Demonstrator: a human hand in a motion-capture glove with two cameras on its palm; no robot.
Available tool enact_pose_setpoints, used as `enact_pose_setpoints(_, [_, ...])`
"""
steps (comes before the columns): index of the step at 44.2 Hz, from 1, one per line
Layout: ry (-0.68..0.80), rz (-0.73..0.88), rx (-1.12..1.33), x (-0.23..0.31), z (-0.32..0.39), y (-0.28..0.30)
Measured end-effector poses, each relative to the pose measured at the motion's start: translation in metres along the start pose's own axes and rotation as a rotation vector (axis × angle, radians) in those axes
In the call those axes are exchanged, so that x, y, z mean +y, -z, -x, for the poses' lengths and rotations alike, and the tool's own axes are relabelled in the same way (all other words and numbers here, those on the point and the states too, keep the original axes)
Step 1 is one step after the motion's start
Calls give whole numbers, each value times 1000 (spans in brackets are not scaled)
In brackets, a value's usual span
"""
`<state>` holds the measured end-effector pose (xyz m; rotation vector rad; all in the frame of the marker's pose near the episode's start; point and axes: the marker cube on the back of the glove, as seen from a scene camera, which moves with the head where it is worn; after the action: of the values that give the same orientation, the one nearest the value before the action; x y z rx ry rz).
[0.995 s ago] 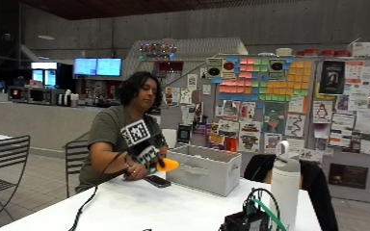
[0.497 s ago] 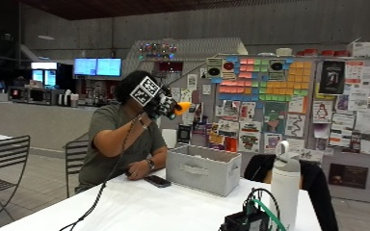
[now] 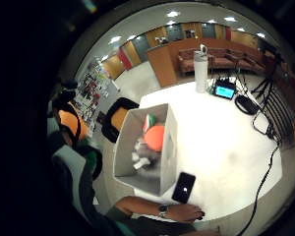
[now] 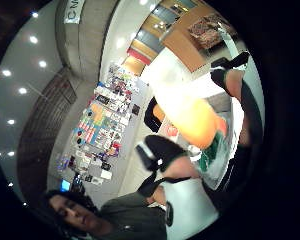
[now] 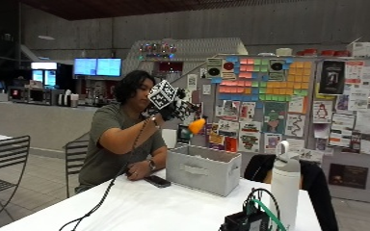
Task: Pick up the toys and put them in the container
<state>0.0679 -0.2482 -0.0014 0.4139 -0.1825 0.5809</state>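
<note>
Above the grey container (image 5: 203, 168), right hand (image 5: 172, 108) grips an orange toy (image 5: 196, 126), held high w/ fingers curled round it. Risk: dropping from this height, toy could bounce off the rim onto the table (image 5: 159, 207) or hit the phone (image 5: 157, 181).

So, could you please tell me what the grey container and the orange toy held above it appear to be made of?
Grey rectangular container: looks like fabric over stiff panels, matte, with a sewn-looking handle strip on its side. Orange carrot-shaped toy, gripped by the gloved right hand: smooth, evenly coloured surface suggests plastic, though plush cannot be ruled out.
</note>
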Motion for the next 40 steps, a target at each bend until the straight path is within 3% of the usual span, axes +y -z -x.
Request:
enact_pose_setpoints(10, [7, -44, 114, 17, -51, -3])
enact_pose_setpoints(28, [88, 301, 391, 118, -181, -45])
enact_pose_setpoints(40, [122, 326, 436, 140, -232, -72])
